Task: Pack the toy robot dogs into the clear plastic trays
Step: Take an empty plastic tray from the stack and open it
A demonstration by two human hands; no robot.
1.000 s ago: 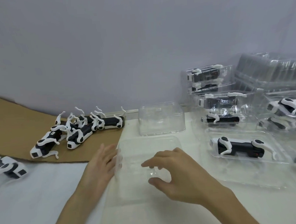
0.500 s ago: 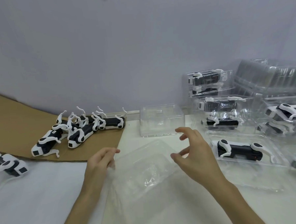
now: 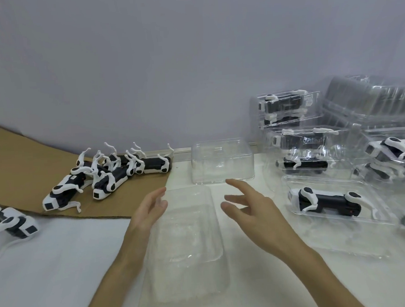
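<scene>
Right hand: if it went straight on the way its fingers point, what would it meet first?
Probably the far clear tray, the boxy empty one just ahead. The right hand is open and aims at its near side, though its height above the table is unclear.

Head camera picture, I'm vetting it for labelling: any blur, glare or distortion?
Head view: light soft and even, shadows faint; fingertips of the left hand slightly blurred; the empty clear tray shows small glints, its edges hard to trace; the stack of trays at the right edge looks soft and stretched.

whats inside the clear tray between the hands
The clear tray looks empty: only the white table shows through it. The left hand hides part of its left rim.
</scene>
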